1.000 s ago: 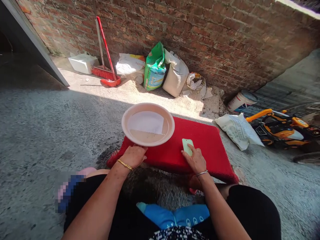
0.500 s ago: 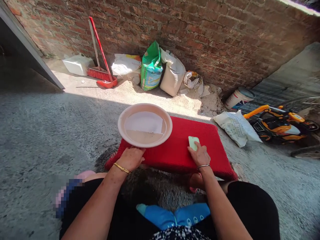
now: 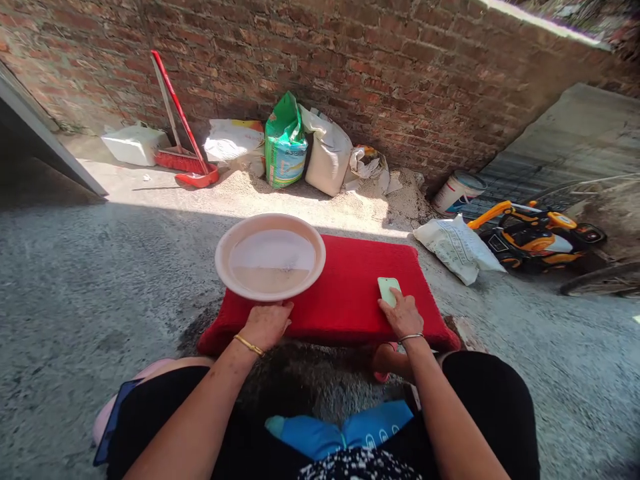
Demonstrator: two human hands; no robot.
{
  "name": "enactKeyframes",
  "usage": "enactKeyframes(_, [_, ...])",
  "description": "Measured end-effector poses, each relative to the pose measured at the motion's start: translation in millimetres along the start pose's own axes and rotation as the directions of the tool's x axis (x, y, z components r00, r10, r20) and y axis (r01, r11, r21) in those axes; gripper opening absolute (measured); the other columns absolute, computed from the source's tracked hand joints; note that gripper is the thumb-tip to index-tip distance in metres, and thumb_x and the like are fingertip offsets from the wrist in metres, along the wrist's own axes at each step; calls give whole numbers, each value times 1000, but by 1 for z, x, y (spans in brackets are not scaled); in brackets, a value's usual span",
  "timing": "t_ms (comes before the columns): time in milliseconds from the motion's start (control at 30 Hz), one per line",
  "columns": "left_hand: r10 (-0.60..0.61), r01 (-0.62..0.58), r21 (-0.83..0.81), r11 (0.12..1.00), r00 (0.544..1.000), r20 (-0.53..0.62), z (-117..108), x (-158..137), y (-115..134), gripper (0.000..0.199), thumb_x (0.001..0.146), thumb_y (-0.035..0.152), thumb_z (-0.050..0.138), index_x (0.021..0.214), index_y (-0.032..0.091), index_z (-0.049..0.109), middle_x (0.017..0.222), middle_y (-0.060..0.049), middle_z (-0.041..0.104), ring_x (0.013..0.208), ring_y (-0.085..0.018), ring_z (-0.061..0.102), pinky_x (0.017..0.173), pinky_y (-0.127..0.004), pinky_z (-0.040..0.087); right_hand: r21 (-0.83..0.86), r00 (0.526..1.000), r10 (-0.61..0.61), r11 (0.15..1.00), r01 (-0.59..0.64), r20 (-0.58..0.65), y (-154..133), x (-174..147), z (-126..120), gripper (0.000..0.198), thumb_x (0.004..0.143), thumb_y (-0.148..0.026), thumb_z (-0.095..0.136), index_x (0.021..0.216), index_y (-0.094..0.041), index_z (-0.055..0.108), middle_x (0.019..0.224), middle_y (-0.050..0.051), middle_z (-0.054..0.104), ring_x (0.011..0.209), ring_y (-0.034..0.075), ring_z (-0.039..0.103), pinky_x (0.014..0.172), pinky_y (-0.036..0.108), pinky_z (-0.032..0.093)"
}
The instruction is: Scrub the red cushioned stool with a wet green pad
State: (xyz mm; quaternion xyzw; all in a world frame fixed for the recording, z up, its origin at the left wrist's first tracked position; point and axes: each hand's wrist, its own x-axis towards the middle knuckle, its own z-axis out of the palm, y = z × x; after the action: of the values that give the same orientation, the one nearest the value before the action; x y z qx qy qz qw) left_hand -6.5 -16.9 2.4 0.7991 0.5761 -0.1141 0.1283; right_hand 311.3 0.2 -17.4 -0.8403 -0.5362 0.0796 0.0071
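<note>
A wide pale pink basin (image 3: 223,270) holding water stands on the left part of a low table with a red fleecy cover (image 3: 360,267). My left hand (image 3: 267,325), a gold bangle at its wrist, is at the cover's front edge just below the basin's near rim. Its fingers are curled and partly hidden, apparently closed on the cover. To the right, a pale green flat rectangular piece with rounded corners (image 3: 388,289) lies on the cover. My right hand (image 3: 403,316) grips its near end between thumb and fingers.
By the brick wall are a white box (image 3: 135,145), a red broom and dustpan (image 3: 197,177), a green bag (image 3: 285,147) and a white sack (image 3: 327,157). Farther right stand a bucket (image 3: 457,193), another sack (image 3: 455,247) and a toy excavator (image 3: 537,237). Blue cloth (image 3: 320,437) shows between my knees.
The view has shifted slightly, so the surroundings appear farther left. Both hands stay in nearly the same places, at the cover's edge and on the pale green piece.
</note>
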Motion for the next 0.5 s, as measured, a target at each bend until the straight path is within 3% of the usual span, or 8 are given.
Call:
enactKeyframes(67, [-6, 6, 11, 1000, 1000, 8, -1, 0, 2, 34, 88, 31, 49, 119, 20, 55, 120, -15, 59, 99, -29, 64, 78, -42, 53, -11, 991, 135, 991, -135, -18, 29, 6, -12, 58, 88, -57, 40, 138, -26, 43, 115, 14, 50, 106, 27, 57, 80, 37, 44])
enactKeyframes(133, [-8, 8, 21, 1000, 1000, 2, -2, 1, 4, 35, 87, 31, 51, 119, 19, 54, 123, -16, 57, 103, -28, 62, 81, -42, 52, -10, 989, 146, 989, -146, -23, 33, 1, -18, 58, 88, -56, 42, 137, -25, 44, 115, 14, 51, 106, 27, 57, 80, 37, 44])
enactKeyframes(233, [-7, 7, 30, 1000, 1000, -10, -2, 6, 6, 34, 85, 29, 54, 117, 20, 55, 126, -15, 56, 112, -28, 57, 87, -42, 50, 32, 995, -104, 994, 104, -2, -7, -28, -11, 54, 87, -53, 46, 135, -27, 47, 112, 10, 51, 100, 22, 58, 78, 31, 44])
enactKeyframes(300, [-5, 5, 23, 1000, 1000, -19, -1, 9, 5, 33, 83, 29, 56, 115, 20, 55, 128, -14, 55, 117, -29, 53, 90, -43, 49, 84, 933, -358, 931, 355, 31, -49, -56, 2, 52, 86, -54, 48, 133, -30, 48, 108, 7, 52, 96, 20, 58, 76, 28, 44])
enactKeyframes(367, [1, -1, 8, 1000, 1000, -27, 0, 10, 3, 33, 82, 27, 56, 114, 20, 55, 131, -13, 53, 120, -30, 51, 91, -43, 49, 102, 838, -544, 836, 538, 38, -85, -81, 14, 55, 84, -56, 52, 132, -32, 48, 108, 6, 52, 96, 20, 57, 76, 28, 44])
enactKeyframes(433, [11, -11, -1, 1000, 999, -36, 1, 11, 2, 31, 83, 26, 55, 113, 20, 55, 131, -13, 53, 121, -30, 50, 92, -43, 48, 84, 768, -639, 768, 635, 39, -102, -96, 22, 56, 82, -56, 53, 133, -33, 47, 108, 6, 52, 97, 20, 56, 79, 29, 43])
enactKeyframes(500, [10, -10, -5, 1000, 999, -34, 1, 9, 2, 32, 83, 27, 54, 115, 20, 54, 130, -12, 54, 119, -30, 51, 91, -44, 49, 45, 771, -635, 773, 633, 46, -95, -95, 24, 55, 83, -54, 53, 133, -33, 47, 108, 7, 53, 97, 20, 55, 80, 29, 42])
